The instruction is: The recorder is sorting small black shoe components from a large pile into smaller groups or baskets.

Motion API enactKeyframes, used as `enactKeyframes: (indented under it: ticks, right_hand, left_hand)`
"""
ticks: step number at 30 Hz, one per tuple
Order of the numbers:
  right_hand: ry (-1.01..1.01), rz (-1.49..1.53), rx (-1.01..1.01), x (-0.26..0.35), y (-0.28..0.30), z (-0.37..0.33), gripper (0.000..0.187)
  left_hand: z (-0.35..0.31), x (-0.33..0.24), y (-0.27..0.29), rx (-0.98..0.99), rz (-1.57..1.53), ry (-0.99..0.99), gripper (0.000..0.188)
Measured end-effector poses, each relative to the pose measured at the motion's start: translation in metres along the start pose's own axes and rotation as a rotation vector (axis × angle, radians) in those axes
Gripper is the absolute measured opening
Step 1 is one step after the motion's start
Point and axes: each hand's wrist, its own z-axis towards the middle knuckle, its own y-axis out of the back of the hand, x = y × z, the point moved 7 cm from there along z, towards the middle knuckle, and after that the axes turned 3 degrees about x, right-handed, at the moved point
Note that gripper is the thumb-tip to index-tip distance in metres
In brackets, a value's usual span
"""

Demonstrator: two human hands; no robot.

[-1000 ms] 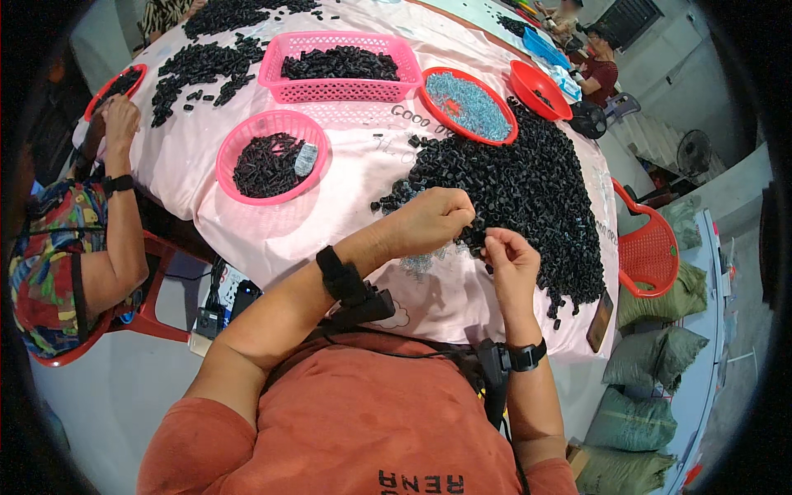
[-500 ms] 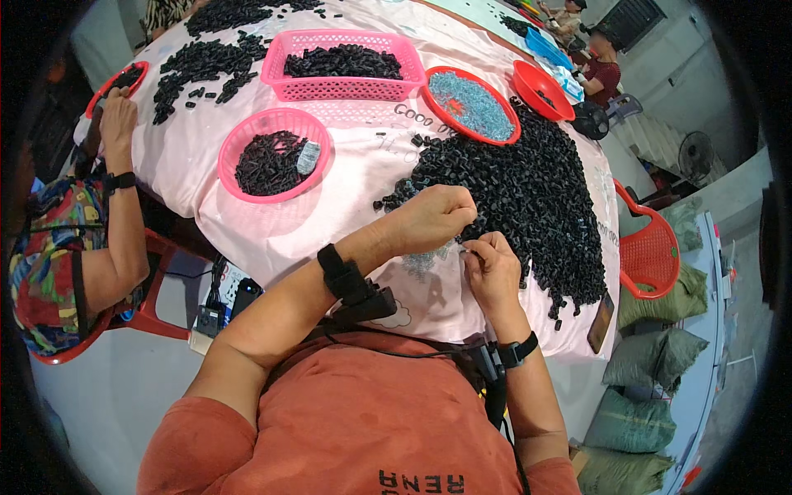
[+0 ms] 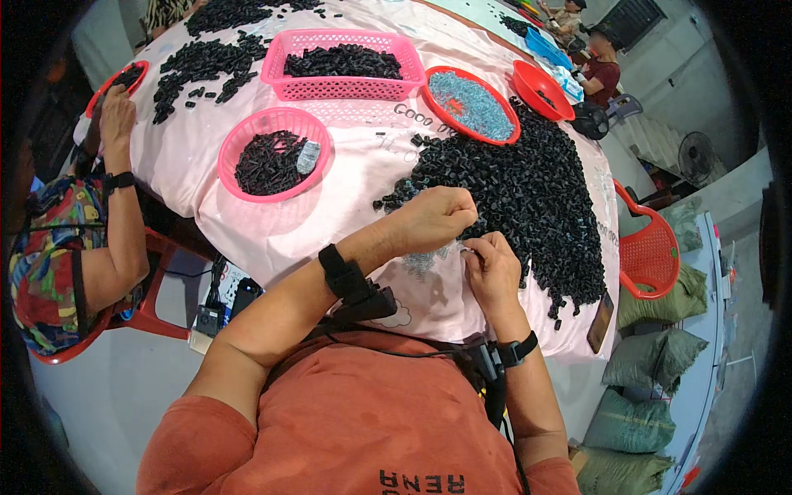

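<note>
My left hand (image 3: 435, 219) is closed, its fingers curled at the near left edge of a large heap of small black plastic parts (image 3: 528, 198). What it holds, if anything, is hidden. Just below and to the right, my right hand (image 3: 493, 268) is bent into a pinch, thumb against fingers; anything between the fingertips is too small to name. The two hands are close together but look apart. Partly behind my left wrist, a small scatter of clear, shiny bits (image 3: 422, 262) lies on the pink cloth (image 3: 363, 148).
Beyond the hands stand a red tray of clear bluish pieces (image 3: 472, 106), a red bowl (image 3: 540, 87), a round pink basket (image 3: 275, 155) and a rectangular pink basket (image 3: 342, 64) of black parts. A phone (image 3: 601, 323) lies at the right edge. Another person's arm (image 3: 124, 206) is at left.
</note>
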Motion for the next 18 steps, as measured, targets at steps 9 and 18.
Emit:
enactKeyframes:
  ticks: [9,18]
  right_hand:
    - [0.029,-0.056,0.022,0.006,-0.003,0.002,0.005]
    - [-0.272,0.515,-0.004,0.0,0.025,0.005,0.007]
  left_hand:
    - [0.0,-0.002,0.0,0.011,0.033,-0.018,0.02]
    - [0.0,0.005,-0.005,0.053,0.064,0.022,0.02]
